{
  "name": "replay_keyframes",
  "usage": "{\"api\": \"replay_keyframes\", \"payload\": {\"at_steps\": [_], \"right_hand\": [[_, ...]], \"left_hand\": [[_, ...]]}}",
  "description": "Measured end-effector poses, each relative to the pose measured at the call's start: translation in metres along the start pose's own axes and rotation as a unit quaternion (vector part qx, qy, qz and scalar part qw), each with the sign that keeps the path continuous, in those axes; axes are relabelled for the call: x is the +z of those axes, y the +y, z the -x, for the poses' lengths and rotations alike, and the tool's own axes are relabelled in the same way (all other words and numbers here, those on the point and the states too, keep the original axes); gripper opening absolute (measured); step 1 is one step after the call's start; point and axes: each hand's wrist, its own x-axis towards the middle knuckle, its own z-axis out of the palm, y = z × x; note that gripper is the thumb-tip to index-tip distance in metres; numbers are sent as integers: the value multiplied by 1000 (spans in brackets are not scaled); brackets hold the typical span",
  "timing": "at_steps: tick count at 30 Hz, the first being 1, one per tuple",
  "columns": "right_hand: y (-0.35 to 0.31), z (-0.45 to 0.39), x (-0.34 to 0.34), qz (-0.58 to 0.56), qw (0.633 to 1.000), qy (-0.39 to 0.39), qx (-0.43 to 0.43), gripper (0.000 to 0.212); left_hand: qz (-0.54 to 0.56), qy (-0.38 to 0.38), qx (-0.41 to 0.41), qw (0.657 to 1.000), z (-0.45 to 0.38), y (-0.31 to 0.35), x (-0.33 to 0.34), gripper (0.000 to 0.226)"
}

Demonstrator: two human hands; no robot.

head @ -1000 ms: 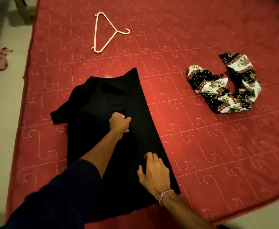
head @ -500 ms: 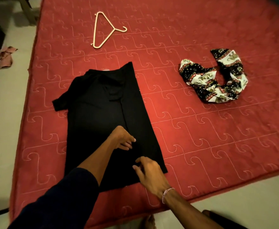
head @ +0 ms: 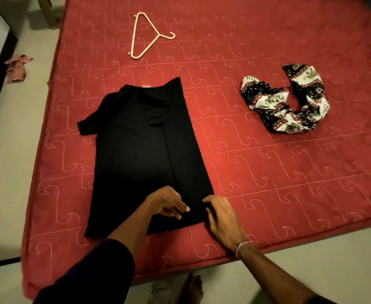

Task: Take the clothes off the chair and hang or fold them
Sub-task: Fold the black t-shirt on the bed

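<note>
Black cloth of the shirt lies flat on the red bed, its right side folded in over the middle. Left hand rests on the hem with fingers bent, seemingly pinching the fold's edge; right hand presses the hem's right corner, fingers nearly straight. Best to smooth the fold flat, then fold in the loose sleeve at the shirt's left. Beyond the shirt lie a hanger and a patterned garment.
</note>
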Motion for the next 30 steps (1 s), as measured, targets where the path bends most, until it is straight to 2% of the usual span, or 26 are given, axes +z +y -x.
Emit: {"api": "replay_keyframes", "payload": {"at_steps": [2, 6, 10, 15, 17, 20, 25, 30], "right_hand": [[4, 1, -4, 41, 999, -15, -33, 28], [3, 7, -8, 149, 986, -57, -52, 44], [3, 10, -4, 226, 969, -68, -78, 39], [-8, -1, -2, 258, 964, -43, -58, 32], [-15, -16, -1, 267, 962, -31, -46, 30], [-23, -45, 3, 222, 974, -27, -44, 24], [-31, -100, 18, 162, 983, -59, -58, 38], [-31, -158, 28, 191, 979, -47, -53, 28]], "left_hand": [[-4, 13, 7, 1000, 2, -4, 4, 19], [7, 14, 10, 1000, 5, -10, 4, 15], [-40, 33, 16, 999, 4, -17, 2, 17], [-136, 56, -10, 989, 1, -12, 4, 20], [-212, 90, -30, 973, 3, -7, -2, 28], [-242, 129, -23, 962, -1, 1, -17, 37], [-182, 239, 5, 954, -17, 17, -57, 37], [-120, 369, 45, 921, -36, 33, -103, 29]]}}
